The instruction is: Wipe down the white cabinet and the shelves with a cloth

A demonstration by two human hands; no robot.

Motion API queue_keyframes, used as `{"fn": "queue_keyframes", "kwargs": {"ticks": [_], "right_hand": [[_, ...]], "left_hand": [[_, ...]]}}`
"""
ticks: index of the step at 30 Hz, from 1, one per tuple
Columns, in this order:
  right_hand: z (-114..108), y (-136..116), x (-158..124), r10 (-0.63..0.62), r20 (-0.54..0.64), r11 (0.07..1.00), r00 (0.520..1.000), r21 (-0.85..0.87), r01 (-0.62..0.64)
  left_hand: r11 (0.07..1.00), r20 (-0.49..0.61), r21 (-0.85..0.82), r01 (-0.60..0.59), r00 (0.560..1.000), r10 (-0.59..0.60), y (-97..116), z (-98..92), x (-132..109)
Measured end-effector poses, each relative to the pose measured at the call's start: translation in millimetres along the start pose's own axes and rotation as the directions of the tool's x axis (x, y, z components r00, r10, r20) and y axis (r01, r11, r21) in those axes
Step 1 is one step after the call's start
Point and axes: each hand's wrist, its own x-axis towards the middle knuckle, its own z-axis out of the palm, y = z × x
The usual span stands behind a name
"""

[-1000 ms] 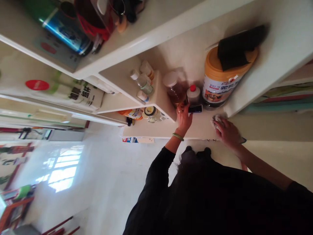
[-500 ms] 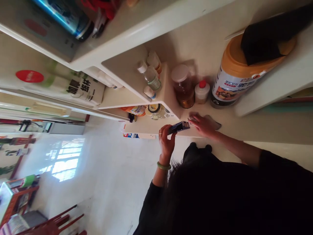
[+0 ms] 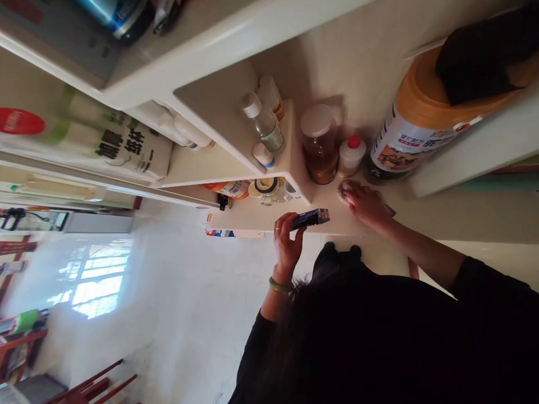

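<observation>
Cream shelving [image 3: 269, 221] fills the upper part of the view, tilted sideways in the frame. The left hand [image 3: 288, 244], a green bangle [image 3: 278, 285] at its wrist, is raised in front of the shelf edge, with fingers and thumb closed around a small dark blue box [image 3: 310, 219], pinching it near 1 end. The right hand [image 3: 366, 205] presses down on the shelf top, its fingers curled over a crumpled pale cloth [image 3: 345, 192]. A dark edge pokes out beneath the palm, too hidden to name.

Just above the cloth stand a glass jar [image 3: 319, 157] of amber liquid with a white lid and a white squeeze bottle [image 3: 351, 154] with a red cap. Beside them is a large tub [image 3: 421, 134] with an orange lid, a black cloth [image 3: 475, 62] draped over it. A smaller shelf holds 3 bottles, the clearest a glass bottle [image 3: 267, 129]. Under it sit an orange packet [image 3: 229, 189] and a roll of tape [image 3: 266, 188]. Dark hair and a black top [image 3: 357, 336] block the lower right of the view.
</observation>
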Motion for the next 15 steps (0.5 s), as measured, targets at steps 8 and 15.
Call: {"fn": "queue_keyframes", "kwargs": {"ticks": [8, 15], "right_hand": [[-4, -21, 46, -0.038, 0.065, 0.998, 0.997, -0.042, 0.040], [-16, -16, 28, -0.009, 0.142, 0.984, 0.990, -0.177, 0.034]], "left_hand": [[0.997, 0.083, -0.009, -0.078, 0.993, 0.078, -4, 11.6, 9], [0.995, 0.090, -0.005, -0.101, 0.991, 0.101, -2, 12.0, 13]]}}
